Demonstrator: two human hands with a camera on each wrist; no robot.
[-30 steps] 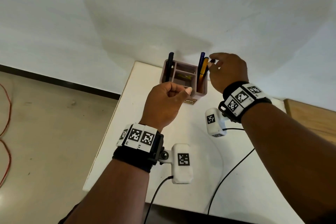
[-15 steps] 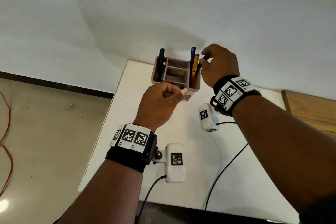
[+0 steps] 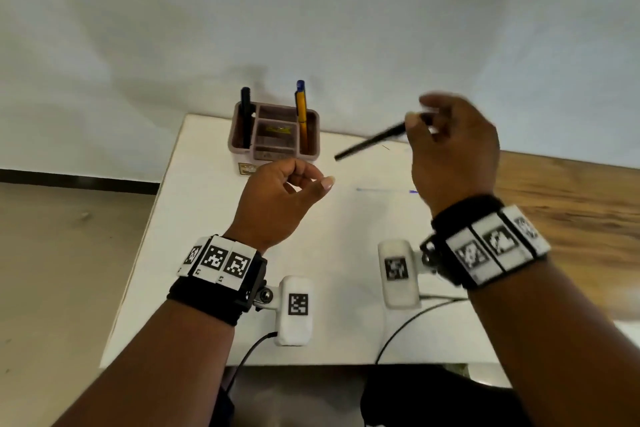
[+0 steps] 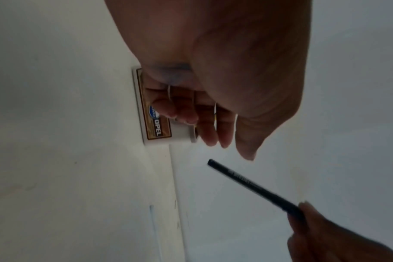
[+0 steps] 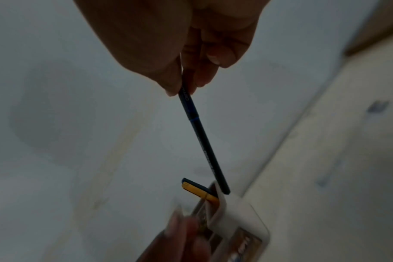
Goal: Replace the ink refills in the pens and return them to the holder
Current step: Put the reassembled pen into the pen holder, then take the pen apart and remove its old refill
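Observation:
A mauve pen holder (image 3: 275, 149) stands at the far end of the white table (image 3: 207, 236). In it are a black pen (image 3: 246, 114) on the left and a yellow pen with a blue cap (image 3: 301, 111) on the right. My right hand (image 3: 415, 121) pinches another black pen (image 3: 370, 142) by its upper end, above the table and right of the holder; the pen (image 5: 202, 140) slants down toward the holder (image 5: 236, 212). My left hand (image 3: 311, 180) hovers in front of the holder with loosely curled fingers and holds nothing. The pen's free end (image 4: 251, 186) points toward it.
A thin blue refill (image 3: 384, 190) lies on the table between my hands. A wooden surface (image 3: 571, 201) adjoins the table on the right, and bare floor (image 3: 69, 270) lies to the left. Camera cables (image 3: 408, 326) trail over the near edge.
My right hand has drawn the black pen out of the holder's right compartment and carried it right and toward me. The left hand has stayed in front of the holder.

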